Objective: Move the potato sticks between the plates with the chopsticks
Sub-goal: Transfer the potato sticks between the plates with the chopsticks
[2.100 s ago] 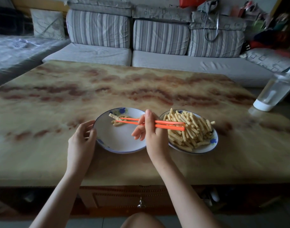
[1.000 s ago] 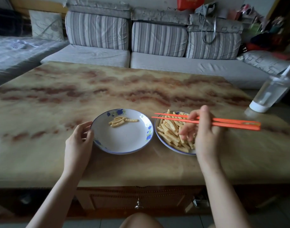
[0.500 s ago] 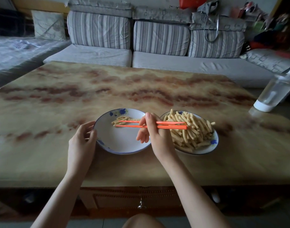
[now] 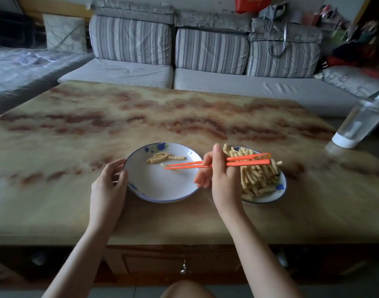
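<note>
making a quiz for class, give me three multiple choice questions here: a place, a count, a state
1. White, blue-rimmed plates on the marbled table: A one; B two; C three.
2. The tips of the orange plastic chopsticks are over: A the heaped right plate; B the nearly bare left plate; C bare tabletop.
3. The left hand: A lies flat; B is clenched empty; C grips the left plate's rim.
Answers: B, two sit side by side. B, the tips end near its few potato sticks. C, fingers curl round that rim.
</note>
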`<control>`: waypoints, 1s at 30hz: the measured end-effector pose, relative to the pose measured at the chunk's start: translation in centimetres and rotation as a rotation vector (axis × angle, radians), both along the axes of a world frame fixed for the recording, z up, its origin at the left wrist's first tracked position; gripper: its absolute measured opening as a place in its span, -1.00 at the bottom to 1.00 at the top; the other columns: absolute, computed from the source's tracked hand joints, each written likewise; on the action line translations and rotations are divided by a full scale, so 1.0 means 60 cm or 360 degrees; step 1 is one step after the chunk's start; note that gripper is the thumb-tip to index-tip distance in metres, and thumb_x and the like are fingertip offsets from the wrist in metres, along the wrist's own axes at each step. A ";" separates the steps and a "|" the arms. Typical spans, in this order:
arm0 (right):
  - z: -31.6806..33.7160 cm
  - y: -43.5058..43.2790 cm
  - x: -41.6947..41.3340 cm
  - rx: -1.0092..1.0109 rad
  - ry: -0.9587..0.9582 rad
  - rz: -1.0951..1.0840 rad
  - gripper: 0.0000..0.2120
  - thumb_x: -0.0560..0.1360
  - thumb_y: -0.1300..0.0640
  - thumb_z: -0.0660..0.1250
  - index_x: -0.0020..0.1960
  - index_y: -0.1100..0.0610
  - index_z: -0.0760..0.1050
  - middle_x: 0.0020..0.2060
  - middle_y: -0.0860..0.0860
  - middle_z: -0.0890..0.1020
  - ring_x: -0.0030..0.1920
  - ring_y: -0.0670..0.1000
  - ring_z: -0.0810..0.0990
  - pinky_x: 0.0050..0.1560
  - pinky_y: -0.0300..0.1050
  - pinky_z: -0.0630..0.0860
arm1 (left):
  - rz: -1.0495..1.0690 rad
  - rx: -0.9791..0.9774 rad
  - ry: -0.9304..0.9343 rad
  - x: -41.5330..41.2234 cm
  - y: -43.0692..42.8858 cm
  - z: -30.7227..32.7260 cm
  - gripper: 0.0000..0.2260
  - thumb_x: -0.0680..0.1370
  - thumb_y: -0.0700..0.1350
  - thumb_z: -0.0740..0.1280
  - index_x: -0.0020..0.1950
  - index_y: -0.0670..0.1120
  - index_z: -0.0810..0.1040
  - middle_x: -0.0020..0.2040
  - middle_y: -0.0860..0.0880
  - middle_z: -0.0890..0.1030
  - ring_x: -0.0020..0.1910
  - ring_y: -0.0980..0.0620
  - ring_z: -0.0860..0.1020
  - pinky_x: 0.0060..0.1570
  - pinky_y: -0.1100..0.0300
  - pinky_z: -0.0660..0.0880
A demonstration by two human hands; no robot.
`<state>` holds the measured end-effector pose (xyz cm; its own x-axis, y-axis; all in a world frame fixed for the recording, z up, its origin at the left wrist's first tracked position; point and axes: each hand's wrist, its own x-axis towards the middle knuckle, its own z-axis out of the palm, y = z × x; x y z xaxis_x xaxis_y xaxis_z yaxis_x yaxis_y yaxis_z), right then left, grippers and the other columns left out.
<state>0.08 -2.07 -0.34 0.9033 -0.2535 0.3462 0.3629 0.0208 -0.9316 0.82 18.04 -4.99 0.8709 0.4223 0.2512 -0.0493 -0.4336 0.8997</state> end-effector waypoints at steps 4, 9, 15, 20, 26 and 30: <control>0.024 -0.027 -0.012 0.0155 -0.0051 -0.0188 -0.57 0.65 0.04 0.05 -0.33 0.17 0.38 -0.60 0.15 0.51 -0.59 0.07 0.45 -0.50 -0.17 0.35 | -0.0007 -0.0010 -0.0003 0.000 -0.002 0.002 -0.73 0.57 -0.15 0.24 0.25 -0.03 0.54 0.07 0.07 0.60 -0.04 0.18 0.51 -0.18 0.47 0.33; 0.046 -0.083 -0.031 0.0243 -0.0142 -0.0558 -0.60 0.66 0.03 0.02 -0.30 0.15 0.35 -0.63 0.08 0.50 -0.63 0.00 0.45 -0.59 -0.27 0.30 | -0.0015 0.0007 -0.0014 0.000 0.000 0.000 -0.74 0.57 -0.17 0.24 0.25 -0.04 0.54 0.05 0.07 0.59 -0.05 0.18 0.51 -0.22 0.54 0.34; 0.052 -0.124 -0.043 0.0222 -0.0103 -0.0701 -0.58 0.66 0.03 0.03 -0.31 0.16 0.34 -0.63 0.09 0.51 -0.63 0.03 0.46 -0.59 -0.24 0.29 | -0.0009 0.0007 -0.0013 -0.001 0.000 0.000 -0.73 0.57 -0.17 0.25 0.25 -0.03 0.54 0.04 0.06 0.59 -0.05 0.15 0.51 -0.20 0.46 0.34; 0.043 -0.133 -0.045 0.0052 -0.0044 -0.0673 -0.58 0.66 0.01 0.04 -0.30 0.17 0.37 -0.60 0.13 0.53 -0.63 0.06 0.46 -0.59 -0.22 0.27 | -0.0007 0.0004 -0.0002 0.000 0.000 0.000 -0.73 0.57 -0.17 0.24 0.25 -0.03 0.54 0.01 0.06 0.59 -0.05 0.15 0.51 -0.20 0.45 0.34; 0.053 -0.124 -0.057 0.0046 -0.0131 -0.0600 -0.60 0.66 0.05 0.04 -0.29 0.18 0.37 -0.60 0.14 0.51 -0.63 0.07 0.41 -0.59 -0.20 0.21 | -0.0008 -0.0004 -0.0007 0.000 -0.001 0.000 -0.73 0.57 -0.16 0.24 0.25 -0.04 0.55 0.00 0.06 0.59 -0.05 0.14 0.52 -0.16 0.32 0.36; 0.047 -0.095 -0.043 0.0083 -0.0144 -0.0415 -0.60 0.66 0.05 0.03 -0.28 0.18 0.38 -0.62 0.10 0.49 -0.64 0.00 0.38 -0.59 -0.29 0.24 | -0.0005 0.0006 -0.0008 0.000 -0.001 0.000 -0.74 0.58 -0.15 0.24 0.25 -0.03 0.55 0.00 0.08 0.58 -0.05 0.15 0.51 -0.17 0.34 0.36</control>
